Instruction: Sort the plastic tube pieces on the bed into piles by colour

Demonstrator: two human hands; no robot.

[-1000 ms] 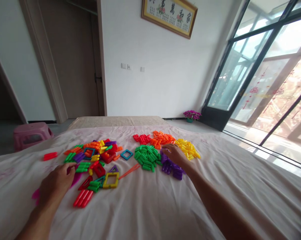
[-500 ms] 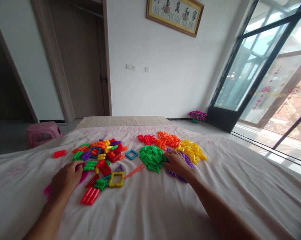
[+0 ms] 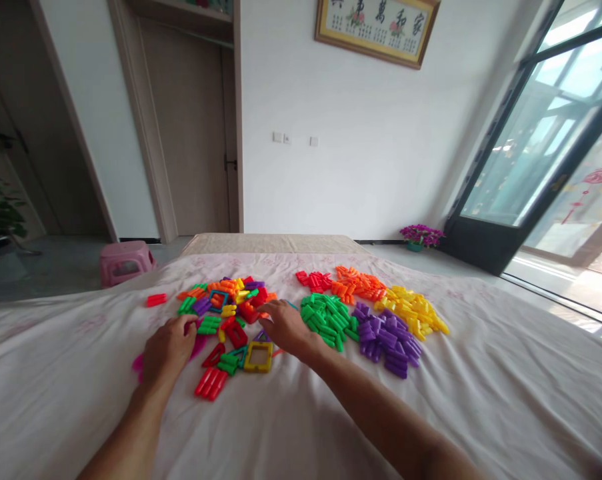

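My left hand (image 3: 169, 347) rests beside the mixed pile, its fingertips pinched at the left end of a green piece (image 3: 209, 325); whether it grips that piece is unclear. A magenta piece (image 3: 199, 348) lies partly under this hand. My right hand (image 3: 287, 325) reaches over the right side of the mixed pile (image 3: 241, 293), fingers bent near red and orange pieces; its fingertips are too small to read. Sorted by colour on the right are green (image 3: 327, 319), purple (image 3: 388, 339), yellow (image 3: 415, 311), orange (image 3: 361, 283) and red (image 3: 315, 281) heaps.
A yellow square frame (image 3: 258, 357) and a red group (image 3: 211, 384) lie nearest me on the pale cloth (image 3: 301, 427). One red piece (image 3: 156, 300) sits apart at the left. A pink stool (image 3: 127, 261) stands beyond the cloth's left edge.
My right hand has moved left from the purple heap to the mixed pile, uncovering the purple pieces. My left hand stays beside the green piece. The camera view has turned slightly left.
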